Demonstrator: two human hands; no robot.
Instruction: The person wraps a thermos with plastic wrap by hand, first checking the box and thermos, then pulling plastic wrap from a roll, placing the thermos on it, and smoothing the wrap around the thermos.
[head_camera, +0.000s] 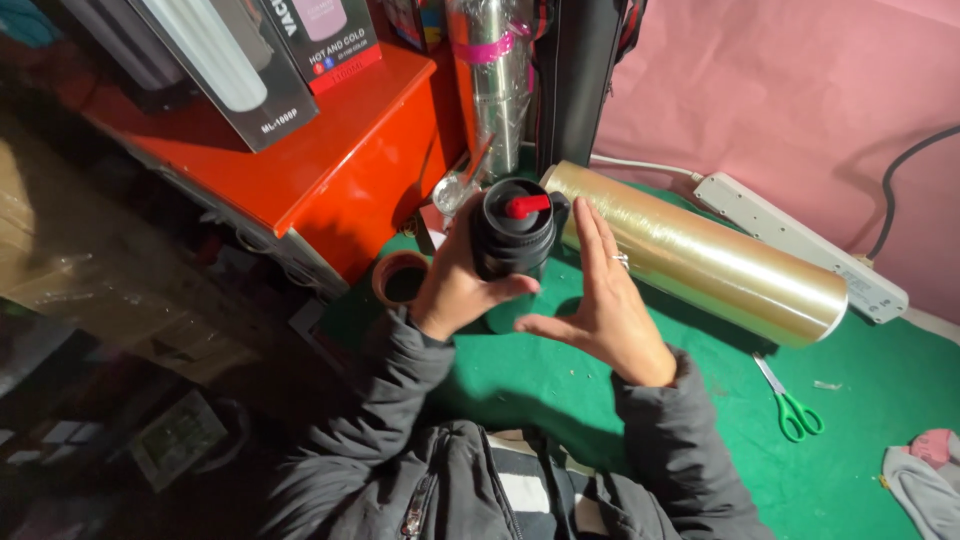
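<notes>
Left hand (455, 285) wraps around a black cylindrical flask with a red lid tab (513, 232), fingers closed on its side, holding it upright above the green desk (880, 390). Right hand (600, 300) is open flat, fingers straight, palm against the flask's other side. A big roll of clear plastic film (700, 255) lies just behind. Green-handled scissors (790, 402) and a white power strip (800, 240) lie to the right.

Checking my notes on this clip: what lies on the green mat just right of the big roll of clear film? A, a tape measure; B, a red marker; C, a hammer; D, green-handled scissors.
D: green-handled scissors lie on the green mat below the roll's right end.
</notes>
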